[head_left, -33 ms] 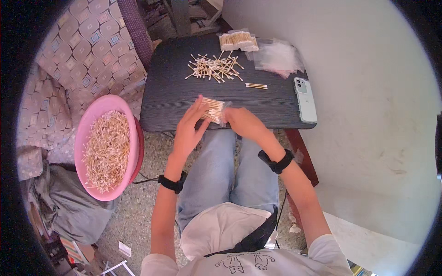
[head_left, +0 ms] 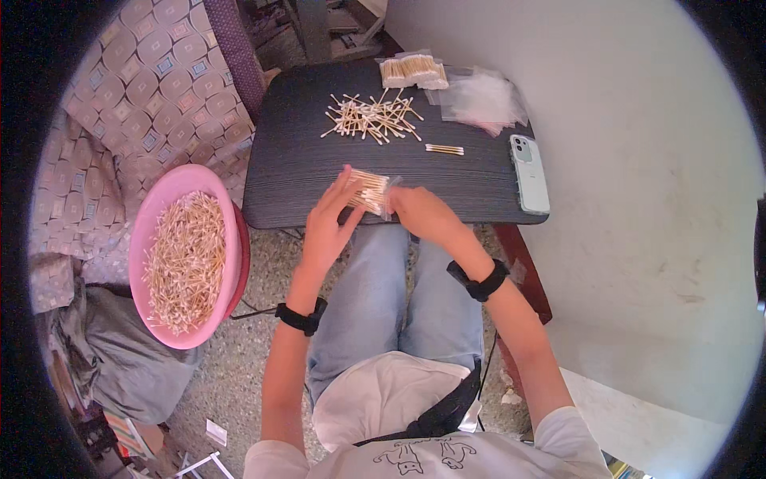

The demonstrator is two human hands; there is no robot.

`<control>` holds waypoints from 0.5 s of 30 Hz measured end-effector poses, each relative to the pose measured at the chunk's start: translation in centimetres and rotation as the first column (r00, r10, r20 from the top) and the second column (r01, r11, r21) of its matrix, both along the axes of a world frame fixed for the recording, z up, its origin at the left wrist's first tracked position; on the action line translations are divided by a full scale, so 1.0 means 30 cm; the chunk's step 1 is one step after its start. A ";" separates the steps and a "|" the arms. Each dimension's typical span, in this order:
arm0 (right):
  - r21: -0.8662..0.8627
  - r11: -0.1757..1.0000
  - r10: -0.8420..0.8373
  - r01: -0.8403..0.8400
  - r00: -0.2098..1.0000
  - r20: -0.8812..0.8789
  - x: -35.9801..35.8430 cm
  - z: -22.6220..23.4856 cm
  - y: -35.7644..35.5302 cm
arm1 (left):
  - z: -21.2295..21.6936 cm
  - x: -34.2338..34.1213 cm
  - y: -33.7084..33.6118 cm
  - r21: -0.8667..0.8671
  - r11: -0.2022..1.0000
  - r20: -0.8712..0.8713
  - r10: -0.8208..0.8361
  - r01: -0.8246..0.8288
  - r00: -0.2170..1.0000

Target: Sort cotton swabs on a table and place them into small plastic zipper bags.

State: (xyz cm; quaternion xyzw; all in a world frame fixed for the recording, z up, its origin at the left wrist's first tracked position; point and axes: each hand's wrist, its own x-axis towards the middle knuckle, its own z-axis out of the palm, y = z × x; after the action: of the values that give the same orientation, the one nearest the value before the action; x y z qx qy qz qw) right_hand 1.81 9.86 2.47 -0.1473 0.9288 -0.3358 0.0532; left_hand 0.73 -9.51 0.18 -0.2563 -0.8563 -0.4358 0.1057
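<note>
Near the front edge of the black table, a small clear plastic bag (head_left: pixel 369 192) of cotton swabs lies between my hands. My left hand (head_left: pixel 329 211) holds it from the left, fingers along its far side and thumb at its near side. At the bag's right end, my right hand (head_left: pixel 423 211) is closed on the clear plastic edge; its fingertips are partly hidden. Beyond them is a loose heap of cotton swabs (head_left: pixel 372 118). A few swabs (head_left: pixel 444 149) lie side by side to the right of the heap.
Filled swab bags (head_left: pixel 413 71) sit at the table's (head_left: pixel 295 172) far edge, beside a stack of flat clear bags (head_left: pixel 483 100). A phone (head_left: pixel 529 174) lies at the right edge. Left of the table stands a pink basin (head_left: pixel 137 275) full of swabs. A pale wall (head_left: pixel 638 160) rises on the right.
</note>
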 end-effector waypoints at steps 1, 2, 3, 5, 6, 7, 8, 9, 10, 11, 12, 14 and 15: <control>0.044 0.999 -0.029 0.029 1.000 0.004 0.003 0.008 -0.010 | -0.002 0.001 0.003 0.000 1.000 0.001 0.001 -0.001 1.000; 0.088 0.995 -0.058 0.057 0.998 0.007 0.004 0.014 -0.020 | -0.004 0.002 0.006 0.020 0.999 -0.002 0.028 -0.028 1.000; 0.088 0.994 -0.060 0.059 0.998 0.008 0.001 0.003 -0.021 | -0.009 0.003 0.011 0.042 0.998 -0.004 0.052 -0.051 0.999; 0.091 0.995 -0.032 0.041 0.994 -0.101 -0.008 -0.027 -0.020 | -0.017 0.002 0.019 0.028 0.997 -0.015 0.070 -0.070 0.997; 0.092 0.995 -0.032 0.042 0.994 -0.100 -0.015 -0.035 -0.020 | -0.021 0.001 0.022 0.013 0.996 -0.027 0.092 -0.091 0.995; 0.077 0.997 -0.016 0.026 0.992 -0.122 -0.023 -0.042 -0.018 | -0.023 -0.001 0.024 0.014 0.996 -0.026 0.091 -0.090 0.996; 0.062 0.998 -0.002 0.011 0.990 -0.144 -0.026 -0.048 -0.013 | -0.025 -0.003 0.027 0.002 0.996 -0.036 0.093 -0.093 0.995; 0.062 0.998 0.001 0.008 0.990 -0.143 -0.025 -0.038 -0.019 | -0.026 -0.003 0.024 -0.012 0.995 -0.044 0.100 -0.101 0.994; 0.005 0.998 -0.054 0.055 0.990 -0.132 -0.024 -0.026 -0.022 | -0.026 -0.002 0.022 -0.013 0.995 -0.044 0.102 -0.103 0.994; -0.051 0.993 -0.108 0.103 0.987 -0.119 -0.021 -0.015 -0.024 | -0.027 0.000 0.021 -0.016 0.994 -0.037 0.107 -0.107 0.994; -0.051 0.994 -0.106 0.100 0.987 -0.118 -0.013 -0.002 -0.031 | -0.029 0.002 0.019 -0.019 0.993 -0.030 0.113 -0.113 0.993; -0.237 0.938 -0.274 0.252 0.960 -0.065 0.013 0.021 -0.048 | -0.033 0.005 0.013 -0.022 0.992 -0.053 0.119 -0.120 0.991; -0.236 0.938 -0.275 0.253 0.959 -0.066 0.022 0.026 -0.044 | -0.031 0.004 0.015 -0.023 0.992 -0.078 0.119 -0.121 0.990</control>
State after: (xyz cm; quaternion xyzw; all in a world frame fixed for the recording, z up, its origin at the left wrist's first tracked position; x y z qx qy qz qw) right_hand 2.49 8.55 3.25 -0.0427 0.8977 -0.4352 -0.0548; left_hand 0.85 -9.06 -0.77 -0.2222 -0.8714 -0.4068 0.1607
